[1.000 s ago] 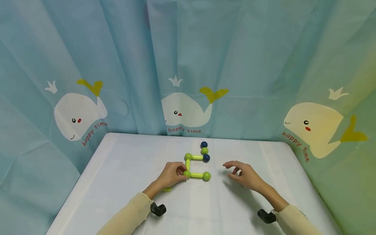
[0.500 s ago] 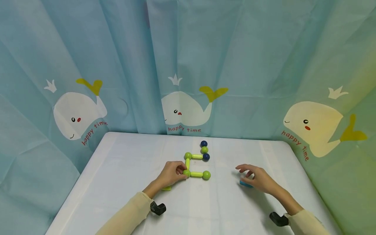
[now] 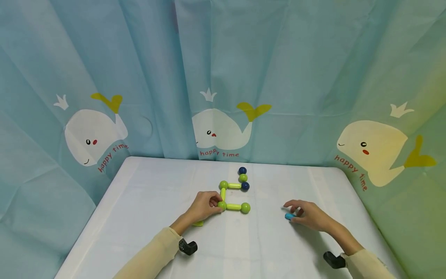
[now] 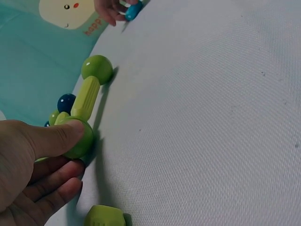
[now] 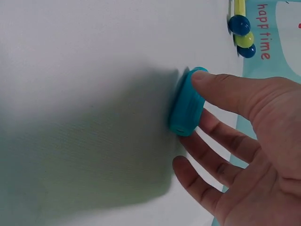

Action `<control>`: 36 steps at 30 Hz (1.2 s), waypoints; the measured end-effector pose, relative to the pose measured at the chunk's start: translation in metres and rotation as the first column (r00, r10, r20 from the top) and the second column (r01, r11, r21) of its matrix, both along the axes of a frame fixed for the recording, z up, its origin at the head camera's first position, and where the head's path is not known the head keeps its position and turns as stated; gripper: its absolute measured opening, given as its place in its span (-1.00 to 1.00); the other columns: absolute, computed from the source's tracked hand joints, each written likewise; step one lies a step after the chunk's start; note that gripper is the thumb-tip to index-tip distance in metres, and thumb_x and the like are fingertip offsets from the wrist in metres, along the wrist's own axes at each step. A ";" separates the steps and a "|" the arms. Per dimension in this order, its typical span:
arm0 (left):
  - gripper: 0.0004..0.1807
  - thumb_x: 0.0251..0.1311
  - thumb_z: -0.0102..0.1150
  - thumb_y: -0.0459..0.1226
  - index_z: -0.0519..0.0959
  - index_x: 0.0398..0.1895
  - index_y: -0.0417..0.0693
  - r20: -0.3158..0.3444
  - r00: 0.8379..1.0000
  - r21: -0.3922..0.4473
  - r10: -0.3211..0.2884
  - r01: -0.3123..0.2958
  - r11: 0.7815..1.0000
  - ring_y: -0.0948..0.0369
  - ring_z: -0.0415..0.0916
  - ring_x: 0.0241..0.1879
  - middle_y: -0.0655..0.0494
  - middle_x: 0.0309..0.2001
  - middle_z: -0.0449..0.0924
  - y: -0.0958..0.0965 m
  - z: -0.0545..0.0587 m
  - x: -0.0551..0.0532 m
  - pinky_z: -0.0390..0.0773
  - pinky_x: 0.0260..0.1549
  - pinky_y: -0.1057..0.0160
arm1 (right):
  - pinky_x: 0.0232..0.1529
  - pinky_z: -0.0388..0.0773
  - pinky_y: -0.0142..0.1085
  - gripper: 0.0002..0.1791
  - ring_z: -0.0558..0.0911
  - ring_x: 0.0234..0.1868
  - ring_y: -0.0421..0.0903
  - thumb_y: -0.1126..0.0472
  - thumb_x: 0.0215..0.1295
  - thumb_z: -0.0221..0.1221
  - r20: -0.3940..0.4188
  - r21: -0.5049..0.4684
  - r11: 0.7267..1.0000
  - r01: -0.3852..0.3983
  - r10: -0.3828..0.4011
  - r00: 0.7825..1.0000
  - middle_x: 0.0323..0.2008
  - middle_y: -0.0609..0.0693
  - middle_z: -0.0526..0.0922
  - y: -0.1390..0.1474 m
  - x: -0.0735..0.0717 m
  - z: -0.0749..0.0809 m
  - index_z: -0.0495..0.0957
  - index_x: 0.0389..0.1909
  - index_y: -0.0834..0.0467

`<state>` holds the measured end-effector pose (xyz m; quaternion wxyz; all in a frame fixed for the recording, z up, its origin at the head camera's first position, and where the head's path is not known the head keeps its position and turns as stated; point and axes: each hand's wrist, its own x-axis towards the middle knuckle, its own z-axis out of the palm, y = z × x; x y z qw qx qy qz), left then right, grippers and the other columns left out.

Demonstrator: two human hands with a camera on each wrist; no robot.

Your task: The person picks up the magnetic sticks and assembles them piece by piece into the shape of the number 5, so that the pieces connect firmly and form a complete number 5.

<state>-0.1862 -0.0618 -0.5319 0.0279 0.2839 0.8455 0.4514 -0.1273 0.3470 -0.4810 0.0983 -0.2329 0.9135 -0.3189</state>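
Note:
My left hand (image 3: 203, 205) pinches a green ball (image 4: 83, 143), thumb on top, at the corner of a frame of balls and sticks. A yellow-green stick (image 3: 233, 207) runs right from it to another green ball (image 3: 245, 208). A second stick (image 3: 223, 193) leads back to a green ball (image 3: 223, 185), and a third (image 3: 234, 186) joins that to a dark blue ball (image 3: 245, 186). Right of the frame, my right hand (image 3: 310, 215) holds a short blue stick (image 5: 188, 104) between thumb and fingers, low over the table; its other fingers are loosely bent.
Behind the dark blue ball, a green ball (image 3: 243, 178) and another dark blue one (image 3: 242, 170) continue in a row. A yellow-green piece (image 4: 106, 216) lies near my left wrist. The white table (image 3: 146, 186) ends at a whale-print curtain (image 3: 296, 77).
My right hand has moved right and toward me, then lowered onto the blue stick, which was hidden at first. My left hand and the frame stay in place.

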 end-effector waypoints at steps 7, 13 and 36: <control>-0.74 0.06 0.56 -0.39 0.70 -0.19 -0.13 -0.006 1.000 -0.001 -0.003 0.003 1.000 0.26 0.60 -0.35 0.10 -0.30 0.69 -0.001 0.000 0.000 0.61 -0.34 0.37 | -0.37 0.50 -0.34 -0.62 0.54 -0.37 -0.24 0.32 0.26 0.39 0.048 0.023 0.999 -0.027 0.026 0.999 -0.26 0.01 0.61 0.002 -0.003 -0.001 0.60 0.08 0.27; -0.73 0.06 0.56 -0.37 0.70 -0.17 -0.12 0.001 1.000 -0.011 -0.003 0.003 1.000 0.32 0.59 -0.35 0.12 -0.29 0.69 -0.001 -0.001 -0.002 0.61 -0.32 0.37 | -0.36 0.51 -0.34 -0.71 0.53 -0.39 -0.26 0.30 0.31 0.36 0.068 0.034 0.998 -0.045 0.043 0.997 -0.27 -0.01 0.62 0.003 -0.005 -0.002 0.63 0.02 0.25; -0.74 0.07 0.56 -0.37 0.70 -0.17 -0.08 0.027 1.000 -0.015 0.012 -0.011 1.000 0.30 0.60 -0.32 0.17 -0.28 0.69 0.000 -0.003 -0.001 0.61 -0.30 0.37 | -0.40 0.49 -0.35 -0.71 0.49 -0.42 -0.27 0.35 0.28 0.36 0.082 0.047 0.999 -0.012 0.008 0.997 -0.26 0.00 0.61 0.002 -0.003 -0.003 0.64 0.01 0.24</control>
